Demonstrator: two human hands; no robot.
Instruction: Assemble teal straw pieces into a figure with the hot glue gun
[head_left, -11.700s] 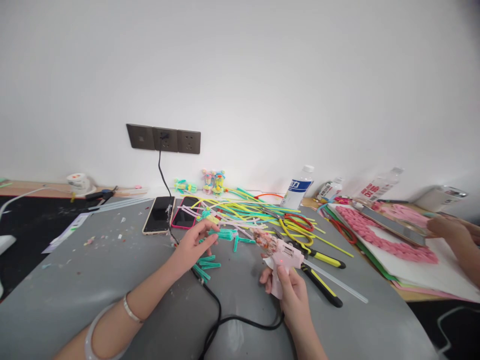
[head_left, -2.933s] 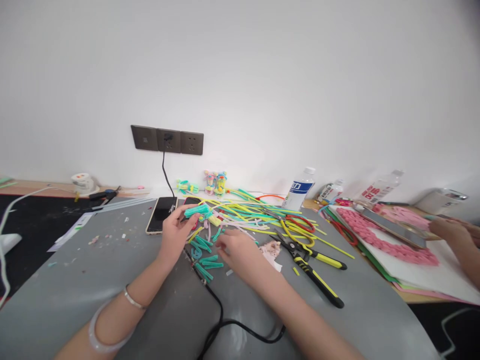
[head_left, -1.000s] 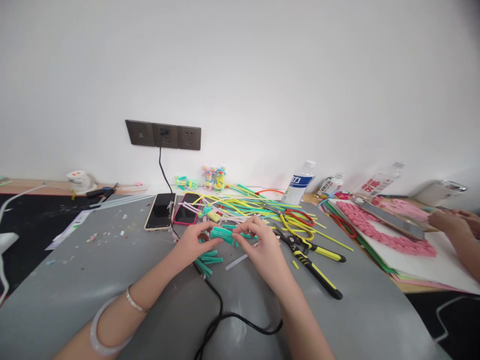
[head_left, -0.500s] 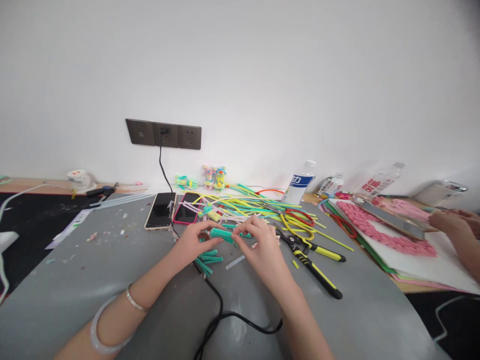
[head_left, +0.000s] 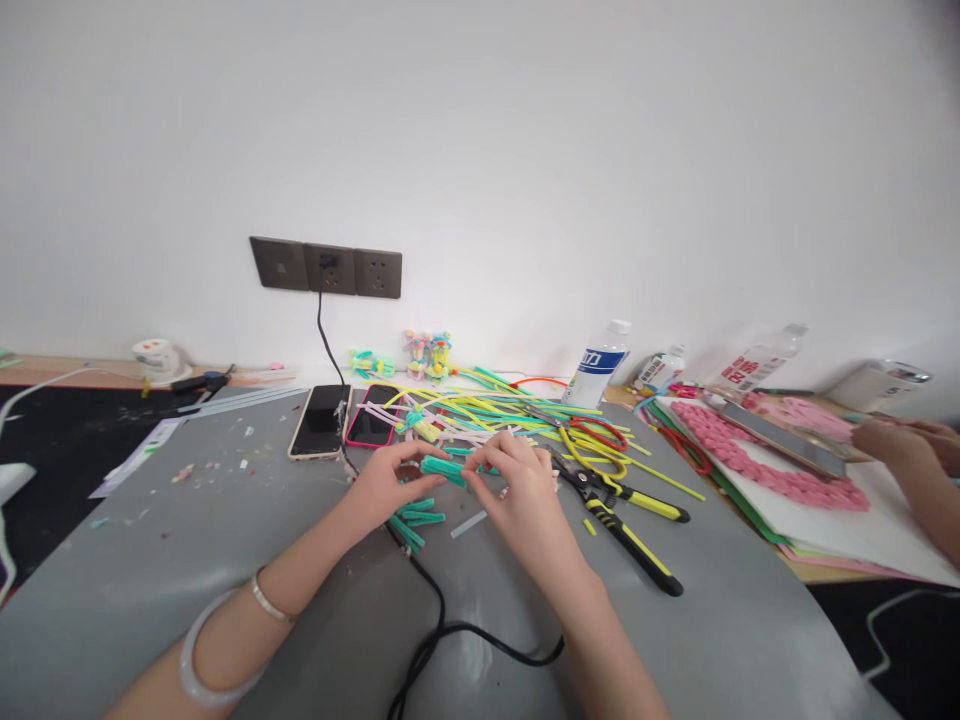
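A bundle of short teal pipe cleaners (head_left: 442, 468) is held just above the table, between my two hands. My left hand (head_left: 386, 490) pinches its left end between thumb and fingers. At the right end, the thumb and fingertips of my right hand (head_left: 517, 490) close on it. Several folded teal pipe cleaner pieces (head_left: 420, 514) lie below my left hand. A clear glue stick (head_left: 469, 524) pokes out from beneath my right hand, which hides most of what lies behind it. Just beyond the hands rests a small teal and yellow pipe cleaner figure (head_left: 421, 424).
Long pipe cleaners (head_left: 480, 408) spread across the back. Black and yellow pliers (head_left: 626, 535) and red-handled scissors (head_left: 600, 437) lie right. Two phones (head_left: 319, 422) lie left, near a black cable (head_left: 442, 630). A bottle (head_left: 598, 365) stands behind. Another person's hand (head_left: 896, 450) is at far right.
Earlier my right hand held a pink glue gun, then reached among the loose teal pieces. Since then it has joined my left hand on the teal bundle. Over the last second both hands barely move.
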